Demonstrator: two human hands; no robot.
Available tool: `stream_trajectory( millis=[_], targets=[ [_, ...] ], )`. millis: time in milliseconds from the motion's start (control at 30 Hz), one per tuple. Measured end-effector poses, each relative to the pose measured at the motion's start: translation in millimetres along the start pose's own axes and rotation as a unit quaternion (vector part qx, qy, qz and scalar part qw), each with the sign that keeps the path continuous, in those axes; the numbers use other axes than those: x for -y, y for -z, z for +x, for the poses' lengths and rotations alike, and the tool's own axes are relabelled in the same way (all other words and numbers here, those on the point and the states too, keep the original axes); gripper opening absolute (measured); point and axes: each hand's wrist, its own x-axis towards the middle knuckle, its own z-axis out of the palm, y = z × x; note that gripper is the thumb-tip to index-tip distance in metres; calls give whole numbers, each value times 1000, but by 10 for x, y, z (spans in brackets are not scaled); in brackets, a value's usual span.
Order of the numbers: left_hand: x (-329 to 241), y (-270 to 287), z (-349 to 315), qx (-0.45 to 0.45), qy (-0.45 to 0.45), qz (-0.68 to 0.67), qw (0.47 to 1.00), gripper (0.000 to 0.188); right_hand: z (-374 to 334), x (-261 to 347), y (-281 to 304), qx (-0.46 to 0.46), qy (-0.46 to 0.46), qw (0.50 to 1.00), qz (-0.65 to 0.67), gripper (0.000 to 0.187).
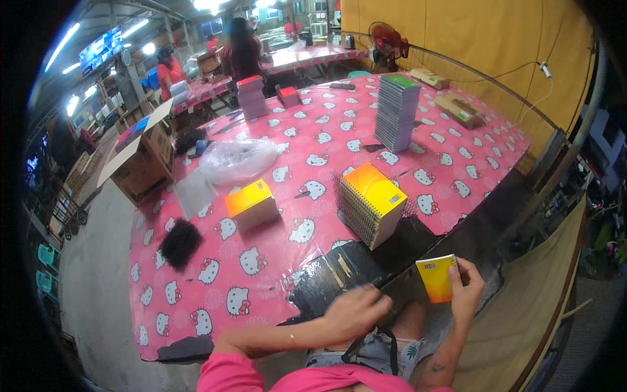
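My right hand (465,287) pinches a small yellow-orange notebook (434,279) by its right edge, holding it up off the table's near edge. My left hand (356,315) is over my lap, by the black patch at the table's front; its fingers are smeared by motion. A tall stack of yellow spiral notebooks (373,208) stands on the table just beyond my hands. To its left is a lower stack of the same yellow notebooks (253,206). A bundle of thin black wire-like pieces (179,244) lies farther left.
The pink patterned table (274,300) also bears a clear plastic bag (238,160), a tall green-topped stack of notebooks (396,114), a red-topped stack (252,99) and brown packages (458,111). An open cardboard box (140,163) stands at the left. People work at far tables.
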Motion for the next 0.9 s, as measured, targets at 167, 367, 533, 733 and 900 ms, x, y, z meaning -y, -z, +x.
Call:
stream_trajectory(
  millis=[167,367,533,733,900],
  targets=[
    [738,437,-279,-185,374,-533,736,29,190,213,-87,40,-2,992,119,22],
    [1025,522,-485,-286,344,-770,455,30,176,249,-308,47,17,989,136,22],
    [1047,442,-485,-290,339,-807,387,27,138,227,-353,48,4,987,155,22],
    [1092,342,-488,-278,334,-824,363,26,136,169,-298,37,0,991,132,21],
    [1050,319,-454,-269,334,-841,331,27,126,142,-313,35,-10,988,148,20]
  ],
)
